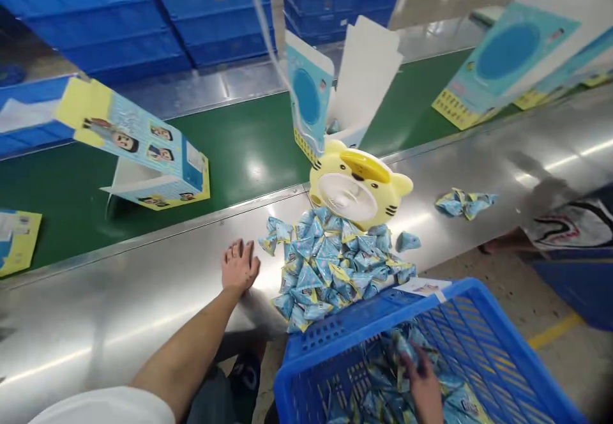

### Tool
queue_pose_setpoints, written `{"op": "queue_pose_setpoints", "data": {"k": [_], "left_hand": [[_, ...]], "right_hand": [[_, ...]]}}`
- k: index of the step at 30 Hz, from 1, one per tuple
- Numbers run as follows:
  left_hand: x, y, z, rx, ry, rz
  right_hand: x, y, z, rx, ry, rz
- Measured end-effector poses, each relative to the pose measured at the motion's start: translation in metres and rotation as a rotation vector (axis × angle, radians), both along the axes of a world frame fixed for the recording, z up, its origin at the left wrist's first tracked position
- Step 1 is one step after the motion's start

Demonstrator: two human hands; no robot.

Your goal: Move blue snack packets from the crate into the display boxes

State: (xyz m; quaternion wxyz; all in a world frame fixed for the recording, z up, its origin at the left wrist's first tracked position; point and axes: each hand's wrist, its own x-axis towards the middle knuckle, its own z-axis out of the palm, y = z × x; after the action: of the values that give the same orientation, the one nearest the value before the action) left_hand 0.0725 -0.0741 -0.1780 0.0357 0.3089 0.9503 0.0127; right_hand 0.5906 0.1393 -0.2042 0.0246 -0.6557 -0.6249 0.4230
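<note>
1. Nearest the camera, a white sleeve [103, 406] fills the bottom left corner, and the bare left forearm runs up from it to the steel table [119, 309].
2. The left hand [239, 265] lies palm down on the table, fingers loosely spread and holding nothing; its fingertips sit just beside the left edge of the packet pile [330, 261].
3. The pile, small blue and yellow triangular packets, sits at the table's near edge, touching the base of a yellow tiger-faced toy [357, 184] that stands behind it.
4. A blue crate [483, 341] sits tilted at bottom right, its rim against the pile, with more packets [383, 379] inside.
5. The right hand [424, 382] is down in the crate among those packets, fingers curled over them; whether it actually grips any cannot be told.
6. On the green belt [239, 149], from left: a flat card [16, 239], a printed box [138, 149] on its side, then an open box [330, 92] standing behind the toy.
7. A single packet [408, 241] lies just right of the pile, and a small clump [463, 202] further right.
8. Flattened cartons [507, 66] lean at top right; another person's sleeve [569, 226] rests on the table's right edge.
9. Blue crates [143, 22] are stacked beyond the belt.
</note>
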Motion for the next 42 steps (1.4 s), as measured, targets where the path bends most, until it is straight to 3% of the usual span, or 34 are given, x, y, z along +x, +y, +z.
{"op": "queue_pose_setpoints", "data": {"k": [3, 6, 7, 9, 11, 13, 15, 17, 19, 21, 24, 27, 29, 31, 33, 35, 37, 38, 40, 42], "left_hand": [[-0.002, -0.002, -0.001, 0.045, -0.007, -0.005], [-0.003, -0.004, -0.002, 0.084, -0.016, -0.002], [-0.003, -0.005, -0.001, 0.088, -0.025, -0.003], [-0.003, -0.005, 0.0, 0.088, -0.045, -0.006], [-0.002, -0.006, 0.002, 0.095, -0.058, -0.003], [-0.001, -0.005, 0.003, 0.12, -0.059, 0.013], [0.0, -0.004, 0.002, 0.15, -0.058, 0.025], [0.0, -0.004, 0.0, 0.165, -0.061, 0.024], [-0.001, -0.005, -0.001, 0.164, -0.063, 0.022], [-0.001, -0.005, -0.002, 0.157, -0.062, 0.02], [0.001, -0.001, -0.004, 0.142, -0.056, 0.025], [0.003, 0.006, -0.005, 0.12, -0.049, 0.038], [0.001, 0.004, -0.005, 0.105, -0.046, 0.031], [-0.009, -0.014, -0.004, 0.1, -0.049, 0.02], [-0.026, -0.046, -0.004, 0.101, -0.059, 0.015], [-0.046, -0.08, -0.005, 0.106, -0.069, 0.013], [-0.06, -0.102, -0.007, 0.108, -0.078, 0.01], [-0.064, -0.107, -0.009, 0.108, -0.081, 0.008], [-0.065, -0.108, -0.012, 0.101, -0.083, 0.003], [-0.061, -0.102, -0.015, 0.092, -0.078, 0.001]], "right_hand": [[-0.003, 0.001, 0.053, -0.028, 0.14, -0.119], [-0.036, 0.007, 0.125, 0.11, 0.457, -0.507], [-0.052, 0.009, 0.15, 0.123, 0.59, -0.569], [-0.088, 0.018, 0.193, 0.066, 0.763, -0.471], [-0.113, 0.031, 0.211, 0.044, 0.759, -0.255], [-0.116, 0.047, 0.195, 0.197, 0.645, -0.198], [-0.091, 0.055, 0.15, 0.333, 0.348, -0.254], [-0.052, 0.048, 0.094, 0.244, -0.002, -0.208], [-0.016, 0.026, 0.043, 0.136, -0.158, -0.115], [0.007, -0.003, 0.005, 0.041, -0.251, -0.012], [0.018, -0.034, -0.027, -0.046, -0.356, 0.097], [0.018, -0.034, -0.034, -0.045, -0.369, 0.098], [0.014, -0.026, -0.018, -0.034, -0.301, 0.054], [-0.002, -0.028, 0.021, 0.007, -0.198, -0.036], [-0.039, -0.045, 0.08, 0.109, -0.008, -0.189], [-0.095, -0.068, 0.148, 0.248, 0.343, -0.353], [-0.158, -0.082, 0.206, 0.349, 0.69, -0.37], [-0.186, -0.083, 0.226, 0.363, 0.767, -0.322], [-0.224, -0.072, 0.241, 0.297, 0.797, -0.112], [-0.229, -0.057, 0.223, 0.379, 0.727, -0.029]]}}
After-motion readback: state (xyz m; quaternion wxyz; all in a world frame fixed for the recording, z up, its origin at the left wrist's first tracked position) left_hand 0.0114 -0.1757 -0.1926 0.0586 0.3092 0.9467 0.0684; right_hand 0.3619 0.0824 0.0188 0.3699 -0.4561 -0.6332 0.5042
